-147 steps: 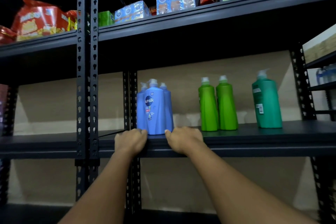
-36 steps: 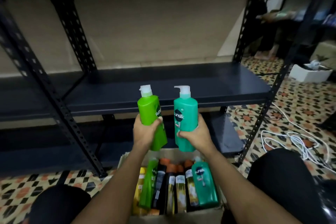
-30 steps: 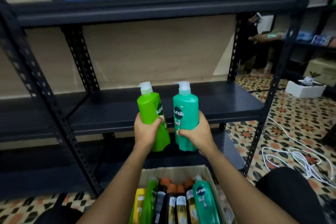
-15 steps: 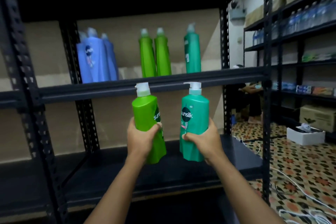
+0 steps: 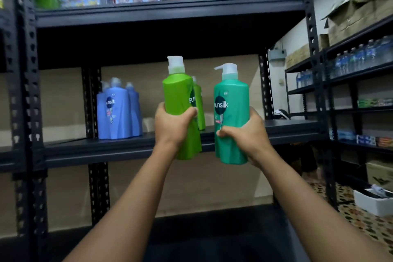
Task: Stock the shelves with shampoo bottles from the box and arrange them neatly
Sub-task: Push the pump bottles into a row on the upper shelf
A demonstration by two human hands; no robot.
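Note:
My left hand (image 5: 173, 126) grips a light green shampoo bottle (image 5: 180, 95) with a white cap. My right hand (image 5: 244, 134) grips a teal pump bottle (image 5: 231, 100) beside it. Both bottles are upright, raised in front of the middle shelf (image 5: 127, 148). On that shelf stand three blue bottles (image 5: 118, 110) at the left. Another light green bottle (image 5: 199, 108) peeks out behind the one I hold. The box is out of view.
Black upright posts (image 5: 29, 91) frame the rack. The top shelf (image 5: 170, 9) carries blue drink cartons and snack packs. A second rack at the right (image 5: 359, 74) holds water bottles and cartons. A white tray (image 5: 374, 201) sits on the patterned floor.
Both hands have lifted the two bottles from the box on the floor up to the middle shelf's height. The view has tilted upward; the box has dropped out of sight.

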